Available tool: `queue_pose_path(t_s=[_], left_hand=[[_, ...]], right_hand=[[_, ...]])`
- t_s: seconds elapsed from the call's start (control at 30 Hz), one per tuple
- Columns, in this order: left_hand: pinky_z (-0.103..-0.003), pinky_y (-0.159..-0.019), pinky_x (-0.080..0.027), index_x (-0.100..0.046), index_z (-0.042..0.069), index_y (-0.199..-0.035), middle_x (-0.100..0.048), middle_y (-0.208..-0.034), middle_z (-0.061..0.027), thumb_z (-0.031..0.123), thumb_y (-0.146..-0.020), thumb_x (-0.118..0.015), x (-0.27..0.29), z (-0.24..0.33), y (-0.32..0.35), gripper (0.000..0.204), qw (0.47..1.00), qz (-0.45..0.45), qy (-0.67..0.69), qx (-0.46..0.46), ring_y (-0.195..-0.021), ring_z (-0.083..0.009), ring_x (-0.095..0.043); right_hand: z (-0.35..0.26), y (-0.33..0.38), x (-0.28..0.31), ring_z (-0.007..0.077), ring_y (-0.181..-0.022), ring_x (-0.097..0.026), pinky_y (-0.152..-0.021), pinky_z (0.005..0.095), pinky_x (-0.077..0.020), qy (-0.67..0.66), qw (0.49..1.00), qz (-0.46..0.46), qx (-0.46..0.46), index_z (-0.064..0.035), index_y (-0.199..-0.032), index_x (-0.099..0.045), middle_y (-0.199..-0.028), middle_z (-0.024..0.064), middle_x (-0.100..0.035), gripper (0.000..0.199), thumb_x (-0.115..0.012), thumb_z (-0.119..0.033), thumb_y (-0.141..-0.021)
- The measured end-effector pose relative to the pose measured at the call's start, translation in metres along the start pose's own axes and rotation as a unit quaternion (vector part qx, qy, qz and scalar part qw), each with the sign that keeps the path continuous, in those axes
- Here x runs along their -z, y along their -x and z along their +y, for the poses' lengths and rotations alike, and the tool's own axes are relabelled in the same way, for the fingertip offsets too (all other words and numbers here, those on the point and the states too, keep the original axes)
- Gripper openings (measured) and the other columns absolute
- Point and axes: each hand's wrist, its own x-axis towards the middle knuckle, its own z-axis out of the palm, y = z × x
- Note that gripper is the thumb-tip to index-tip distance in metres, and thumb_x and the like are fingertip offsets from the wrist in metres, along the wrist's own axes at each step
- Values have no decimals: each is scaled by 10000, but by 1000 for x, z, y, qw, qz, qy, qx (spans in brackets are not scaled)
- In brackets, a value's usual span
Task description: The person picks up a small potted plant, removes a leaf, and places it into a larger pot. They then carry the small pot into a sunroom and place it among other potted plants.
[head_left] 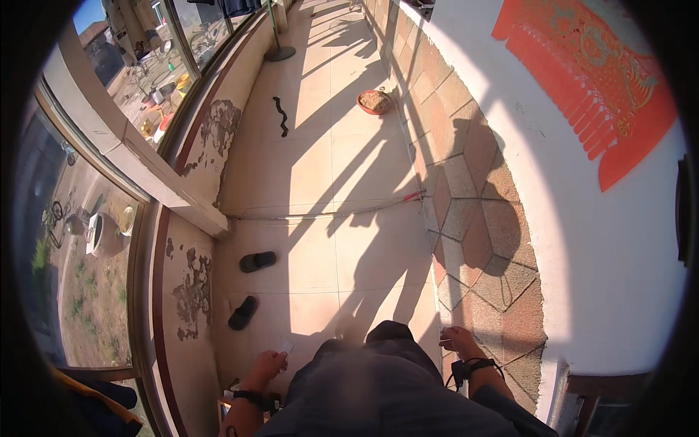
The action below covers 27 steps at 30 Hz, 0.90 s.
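Observation:
My left hand hangs low at the left of my body, its fingers closed on a small pale, see-through piece whose kind I cannot make out. On the other side, my right hand is held near the tiled lower wall. Its fingers are loosely bent and apart, with nothing visible in them. Both wrists wear dark bands. A pair of black slippers lies on the floor left of me, one slipper farther off and the other slipper closer to my left hand.
A cord crosses the pale tiled floor. Farther along lie a black wavy strip and a red bowl with brown contents. A stand's round base is by the left windows. Red fringed cloth hangs on the right wall.

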Motion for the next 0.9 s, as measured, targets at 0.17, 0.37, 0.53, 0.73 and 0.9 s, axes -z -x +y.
queue_pose_path(t_s=[0.17, 0.37, 0.53, 0.73, 0.9], left_hand=[[-319, -672, -539, -692, -34, -908, -726, -811, -118, 288, -897, -653, 97, 166, -127, 325, 996, 42, -9, -84, -697, -181, -701], [-301, -653, -535, -669, -26, -1017, -718, -868, -108, 178, -874, -654, 147, 270, -265, 250, 995, 39, 78, -42, -725, -175, -697], [-318, -672, -544, -723, -31, -979, -727, -824, -121, 216, -829, -683, 181, 414, -278, 292, 1000, 10, 9, 26, -780, -198, -713], [-323, -710, -547, -740, -2, -993, -731, -829, -146, 261, -819, -693, 243, 508, -397, 319, 998, 0, -53, -22, -763, -206, -698], [-291, -599, -541, -731, -19, -959, -719, -773, -109, 210, -850, -650, 331, 633, -572, 266, 998, -59, -23, -26, -664, -163, -701]], right_hand=[[-111, -100, -10, 242, -804, -713, -672, 343, -553, -20, 1000, -15, -19, 13, -1162, -616, -998, 144, -703, 394, -666, -304, -935], [-291, -265, -20, 236, -791, -713, -654, 339, -552, -44, 998, -13, -35, -8, -1096, -620, -978, 134, -704, 356, -688, -313, -923], [-515, -339, -59, 238, -858, -712, -766, 347, -568, 30, 999, -20, 13, -8, -1158, -607, -1041, 127, -691, 397, -663, -331, -934], [-730, -452, -103, 213, -843, -693, -756, 331, -569, 20, 994, -45, 100, 2, -1121, -614, -994, 110, -678, 335, -641, -288, -956], [-829, -541, -116, 257, -819, -666, -726, 377, -582, -39, 998, 32, 39, 53, -1107, -600, -991, 144, -662, 345, -624, -258, -959]])
